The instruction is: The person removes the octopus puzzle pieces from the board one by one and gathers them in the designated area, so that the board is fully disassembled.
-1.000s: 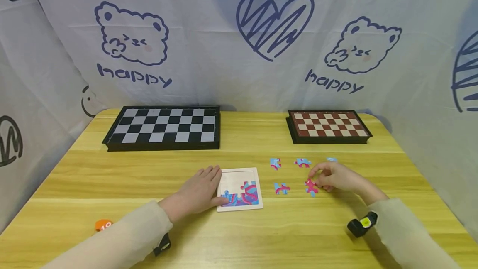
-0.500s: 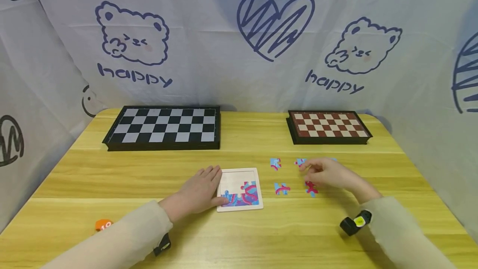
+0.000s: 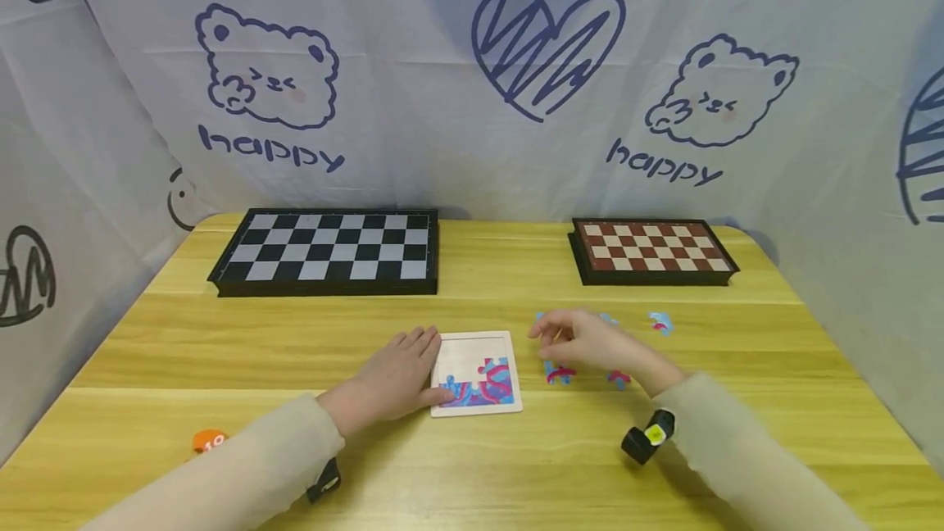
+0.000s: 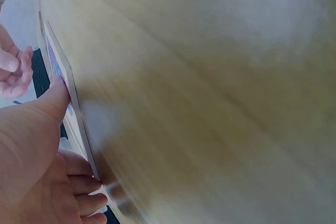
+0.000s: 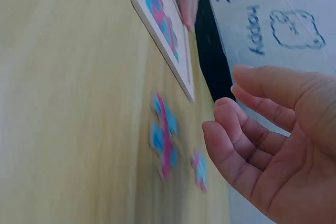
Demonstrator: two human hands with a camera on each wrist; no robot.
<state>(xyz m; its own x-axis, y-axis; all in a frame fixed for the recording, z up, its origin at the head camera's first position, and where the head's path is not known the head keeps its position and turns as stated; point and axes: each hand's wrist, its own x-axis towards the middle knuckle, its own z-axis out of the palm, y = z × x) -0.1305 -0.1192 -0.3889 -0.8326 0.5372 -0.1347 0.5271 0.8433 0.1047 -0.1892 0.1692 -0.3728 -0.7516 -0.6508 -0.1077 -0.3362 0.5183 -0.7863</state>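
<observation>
My left hand (image 3: 387, 375) rests on the left side of a square puzzle tray (image 3: 472, 349), its thumb over the front left corner. Blue, pink and purple pieces fill the tray's near part; bare board shows behind them. My right hand (image 3: 593, 344) hovers right of the tray with loosely bent fingers. In the right wrist view nothing shows between its thumb and fingers. Below it lies a blue and pink puzzle piece (image 5: 166, 137), with another puzzle piece (image 5: 199, 169) beside it. Several loose pieces lie around, some partly hidden by the right hand.
A black and white chessboard (image 3: 332, 248) stands at the back left, a smaller brown and cream chessboard (image 3: 652, 248) at the back right. An orange object (image 3: 210, 440) lies by the left sleeve. A printed cloth (image 3: 413, 105) hangs behind the table.
My right hand has moved left, from the pink piece at the right over the loose pieces toward the tray. The far right piece is uncovered. My left hand stays on the tray.
</observation>
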